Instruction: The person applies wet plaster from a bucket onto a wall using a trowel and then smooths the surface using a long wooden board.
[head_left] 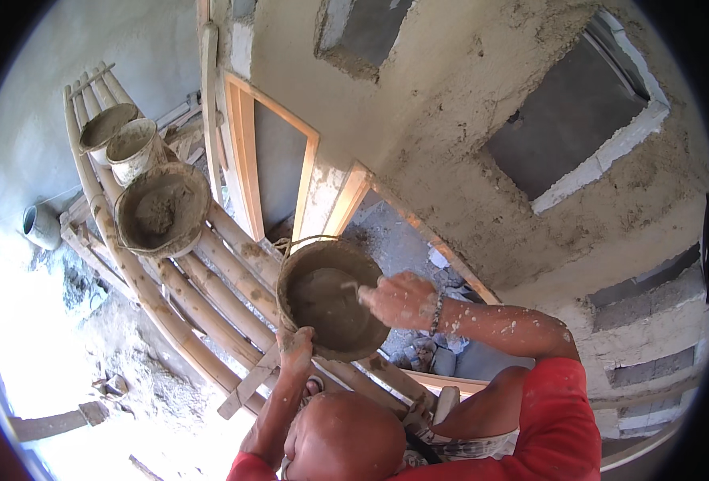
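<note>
A round bucket (287,298) with grey wet mortar (326,298) in it stands on the bamboo poles in front of me. My left hand (295,346) is closed on its near left rim. Above the bucket's right side is my right hand (402,299), mortar-smeared, its fingers curled in. A short pale bit sticks out at its fingertips; whether that is a finger or a held thing, I cannot tell. A bracelet (437,313) circles the right wrist. The bucket's handle (314,238) lies along its far rim.
A scaffold of bamboo poles (180,337) runs to the far left. On it stand a mortar-filled bucket (202,192), a whitish bucket (134,164) and another bucket (98,148). Wooden frames (246,152) and a rough plastered wall (427,120) with openings rise ahead and right. Rubble lies below.
</note>
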Demonstrator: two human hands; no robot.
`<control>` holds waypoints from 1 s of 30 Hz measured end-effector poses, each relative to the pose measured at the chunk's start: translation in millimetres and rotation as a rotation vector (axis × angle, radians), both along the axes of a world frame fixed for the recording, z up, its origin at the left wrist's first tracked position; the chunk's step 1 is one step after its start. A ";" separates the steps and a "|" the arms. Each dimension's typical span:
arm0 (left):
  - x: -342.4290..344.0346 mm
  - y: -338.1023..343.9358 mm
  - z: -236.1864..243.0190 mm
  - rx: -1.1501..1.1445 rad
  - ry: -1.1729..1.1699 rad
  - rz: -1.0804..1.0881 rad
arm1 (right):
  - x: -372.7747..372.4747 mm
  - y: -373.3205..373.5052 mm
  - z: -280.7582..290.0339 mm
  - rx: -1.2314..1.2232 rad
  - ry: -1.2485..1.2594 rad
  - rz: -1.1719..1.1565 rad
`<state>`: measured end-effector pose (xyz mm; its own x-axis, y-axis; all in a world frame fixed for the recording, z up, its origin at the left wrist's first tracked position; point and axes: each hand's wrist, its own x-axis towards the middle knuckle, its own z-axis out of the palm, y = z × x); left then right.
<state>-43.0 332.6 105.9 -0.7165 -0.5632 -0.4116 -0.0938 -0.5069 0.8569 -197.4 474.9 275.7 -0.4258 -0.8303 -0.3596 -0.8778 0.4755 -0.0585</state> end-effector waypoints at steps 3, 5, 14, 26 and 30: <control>-2.1 7.7 1.0 -0.019 0.037 0.045 | -16.8 1.8 -33.4 -0.015 0.213 -0.013; -2.8 9.3 -5.6 -0.099 0.004 0.028 | -25.3 0.1 -68.3 0.071 0.171 -0.037; 3.3 -5.6 -55.4 -0.255 -0.298 -0.369 | 0.4 1.0 -91.1 0.092 -0.188 -0.009; -8.1 1.7 -32.1 -0.527 -0.215 -0.297 | -29.1 18.6 -80.3 -0.080 0.083 0.013; -5.8 1.5 -32.4 -0.532 -0.226 -0.306 | -4.4 19.7 -131.4 -0.045 0.066 0.077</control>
<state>-48.8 334.0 73.5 -0.8051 -0.5161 -0.2923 -0.3740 0.0592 0.9255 -201.8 494.6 144.3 -0.3821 -0.8759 -0.2945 -0.9141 0.4051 -0.0187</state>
